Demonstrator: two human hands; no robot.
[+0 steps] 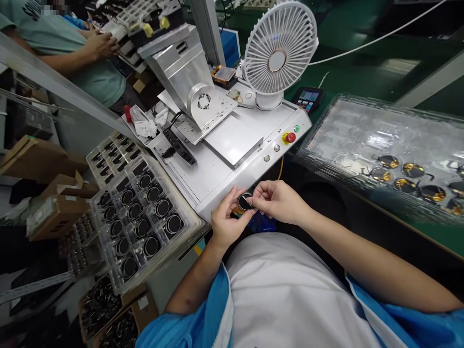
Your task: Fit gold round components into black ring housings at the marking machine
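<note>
Round black part (245,201) just off the front edge of a white bench machine (217,179), cradled by the curled left hand (228,217), its rim pinched by the right hand (276,203). Beside it, a clear tray (159,253) of black rings (162,208); beyond, a red emergency-stop button (289,137) and white fan (279,48).

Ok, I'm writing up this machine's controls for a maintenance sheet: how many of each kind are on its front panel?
Red emergency stop button: 1
Round metal push buttons: 2
Green indicator light: 1
Total: 4
</note>
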